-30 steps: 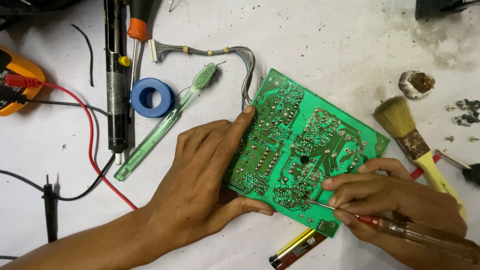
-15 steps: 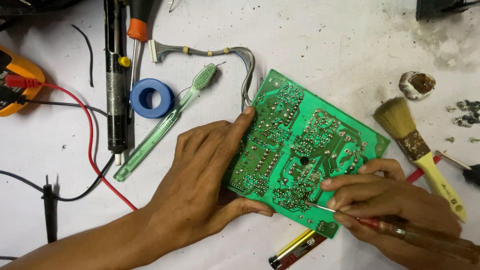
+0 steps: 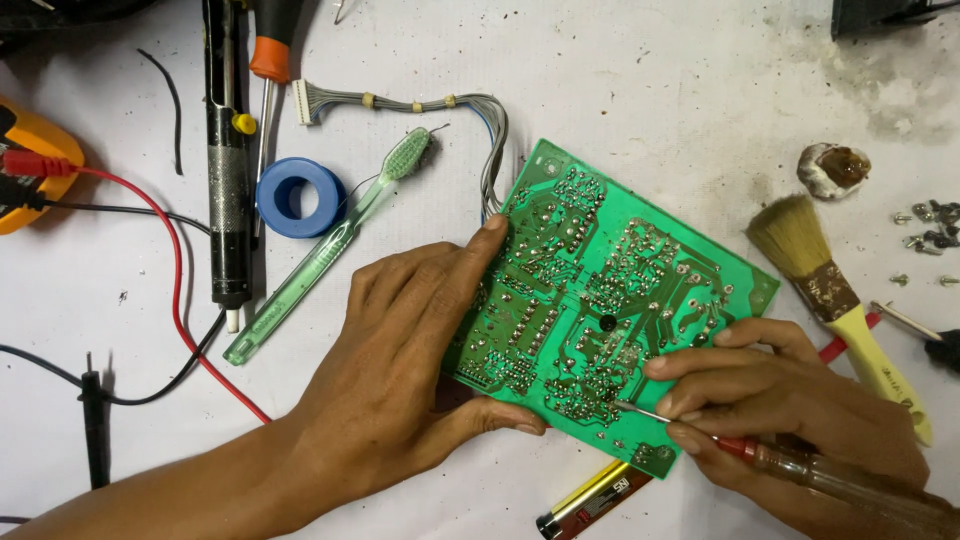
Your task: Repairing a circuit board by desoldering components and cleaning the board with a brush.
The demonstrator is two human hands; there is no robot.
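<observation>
Head view looks straight down on my white table (image 3: 640, 80), with the green board (image 3: 600, 310) lying solder side up at the centre, tilted so one corner points to 12 o'clock. My left hand (image 3: 400, 370) grips the board's edge at 9 o'clock, thumb curled under the lower edge and a fingertip pressed on the copper face. My right hand (image 3: 790, 410) is closed around a screwdriver (image 3: 800, 465) with a clear reddish handle, coming in from 4 o'clock; its thin metal tip touches the board near the lower corner. A grey wire bundle (image 3: 440, 105) runs from the board's 11 o'clock edge to a white plug. At 9 o'clock from the board lie a green toothbrush (image 3: 330, 245), a blue tape roll (image 3: 298, 196) touching it, and a black desoldering pump (image 3: 225, 160) beside an orange-handled tool (image 3: 272, 45). Farther out at 9 o'clock sits a yellow meter (image 3: 30, 165) with red and black leads (image 3: 180, 300). At 3 o'clock a yellow-handled brush (image 3: 835, 300) lies just beside my right hand, with a lump of rosin (image 3: 832, 168) and loose screws (image 3: 925, 230) beyond it. At 6 o'clock a yellow lighter (image 3: 590, 500) pokes out from under the board's corner.
</observation>
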